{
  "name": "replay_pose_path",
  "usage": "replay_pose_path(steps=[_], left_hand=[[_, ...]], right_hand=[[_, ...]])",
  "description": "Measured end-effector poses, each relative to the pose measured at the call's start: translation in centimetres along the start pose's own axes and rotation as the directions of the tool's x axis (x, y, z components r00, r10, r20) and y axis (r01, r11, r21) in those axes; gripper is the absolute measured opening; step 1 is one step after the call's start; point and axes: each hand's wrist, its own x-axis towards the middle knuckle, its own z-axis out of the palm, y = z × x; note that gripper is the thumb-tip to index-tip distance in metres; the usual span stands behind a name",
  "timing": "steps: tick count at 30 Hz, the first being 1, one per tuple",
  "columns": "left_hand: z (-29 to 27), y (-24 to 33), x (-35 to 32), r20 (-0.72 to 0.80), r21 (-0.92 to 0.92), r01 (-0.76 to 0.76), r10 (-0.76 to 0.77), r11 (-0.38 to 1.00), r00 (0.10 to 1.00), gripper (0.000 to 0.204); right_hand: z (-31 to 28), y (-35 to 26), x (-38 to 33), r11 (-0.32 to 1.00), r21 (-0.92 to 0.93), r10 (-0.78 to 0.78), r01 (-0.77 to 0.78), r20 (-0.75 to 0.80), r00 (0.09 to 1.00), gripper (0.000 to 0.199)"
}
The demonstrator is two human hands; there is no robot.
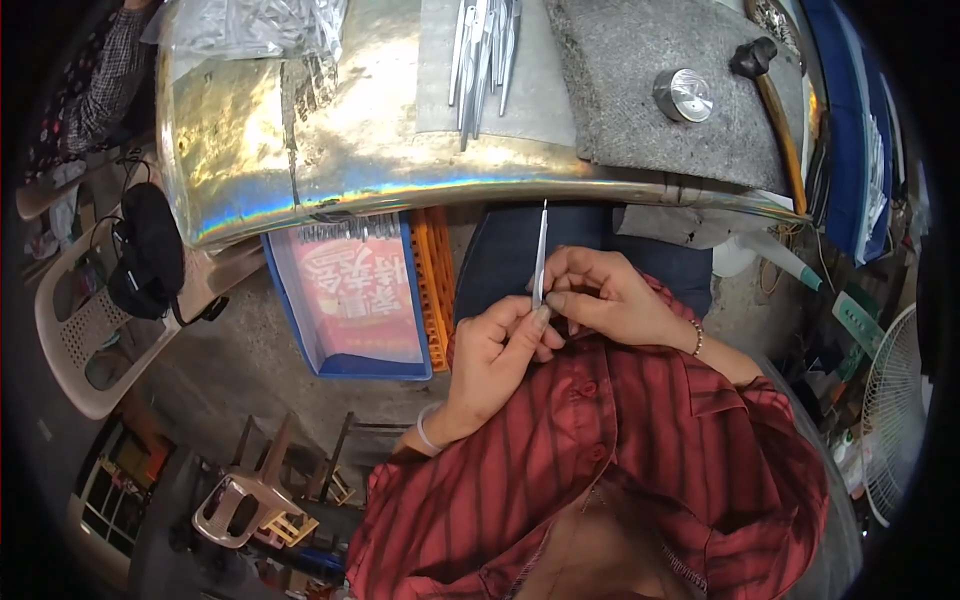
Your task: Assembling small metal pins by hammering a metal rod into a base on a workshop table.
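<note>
Upright in front of my chest stands a slim silver pair of tweezers (541,250), its fine tip pointing up toward the table edge. My left hand (497,352) pinches its lower end between thumb and fingers. From the other side my right hand (610,300) closes on the same lower part, thumb and forefinger against it. Fingers cover the bottom end of the tweezers. On the table beyond, several more silver tweezers (484,60) lie in a loose pile on a pale sheet (437,95).
The table (230,140) has a shiny film cover. On it are a plastic bag (250,30), a grey mat (640,110), a round metal block (684,95) and a hammer (775,120). Below stands a blue-rimmed tray (375,368); a chair (75,320) is left, a fan (890,420) right.
</note>
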Motion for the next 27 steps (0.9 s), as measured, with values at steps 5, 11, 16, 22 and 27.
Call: replay_pose_path(steps=[5,11,16,22,27], left_hand=[[-0.03,0.04,-0.05,0.017,-0.032,0.002,-0.001,0.999,1.000,0.017],[0.05,0.29,0.17,0.025,0.003,-0.009,0.009,1.000,1.000,0.016],[0.07,0.28,0.17,0.020,0.059,-0.017,0.016,0.998,1.000,0.016],[0.13,-0.20,0.33,0.024,0.087,-0.047,0.045,0.995,0.999,0.013],[0.40,-0.13,0.41,0.009,0.153,-0.081,0.081,0.985,0.997,0.013]], right_hand=[[0.19,0.20,0.37,0.999,0.009,-0.047,0.048,-0.028,0.998,0.008],[0.09,0.08,0.45,0.998,0.033,-0.056,0.057,-0.031,0.998,0.008],[-0.28,0.37,0.58,0.998,0.050,-0.036,0.036,0.000,0.999,0.010],[0.09,-0.06,0.81,0.999,0.046,0.014,-0.013,-0.029,0.999,0.007],[0.14,-0.52,0.77,0.998,-0.029,0.053,-0.054,-0.042,0.998,0.007]])
